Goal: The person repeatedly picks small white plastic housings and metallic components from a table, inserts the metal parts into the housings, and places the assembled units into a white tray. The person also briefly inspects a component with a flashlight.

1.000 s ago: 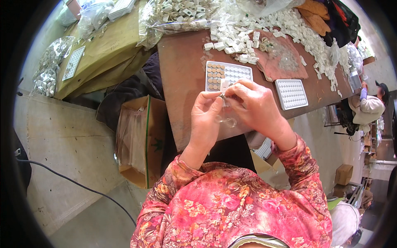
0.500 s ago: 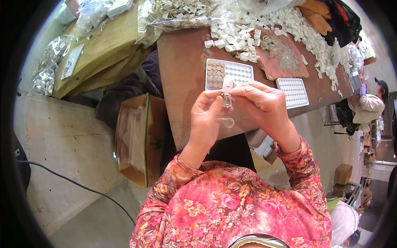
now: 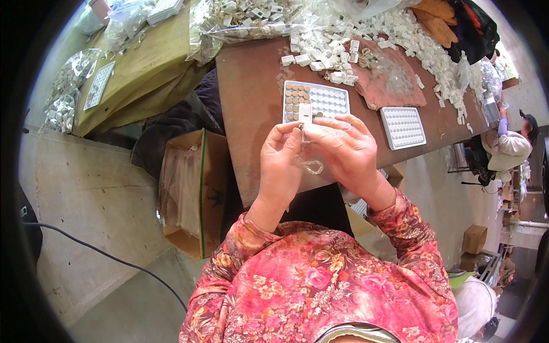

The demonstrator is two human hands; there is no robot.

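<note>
My left hand point(image 3: 280, 163) and my right hand point(image 3: 350, 150) meet over the near part of the brown table. Between their fingertips is a small white plastic case point(image 3: 305, 110), upright, its lower part covered by fingers. A loop of thin pale wire point(image 3: 313, 166) hangs below it, between my palms. The left thumb and forefinger pinch the case; the right fingers close on its other side. Just beyond my fingertips lies a white tray point(image 3: 337, 102) with round tan discs point(image 3: 297, 91) in its left part. Whether my right fingers also hold a disc is hidden.
A second white tray point(image 3: 404, 128) lies to the right, beside a pink cloth point(image 3: 386, 83). Many loose white cases point(image 3: 320, 52) are heaped at the back. An open cardboard box point(image 3: 189, 194) stands left of the table. Another person point(image 3: 512, 150) sits at far right.
Both hands have shifted slightly left with the case. The right hand has closed further over the case's lower part, which showed clear before.
</note>
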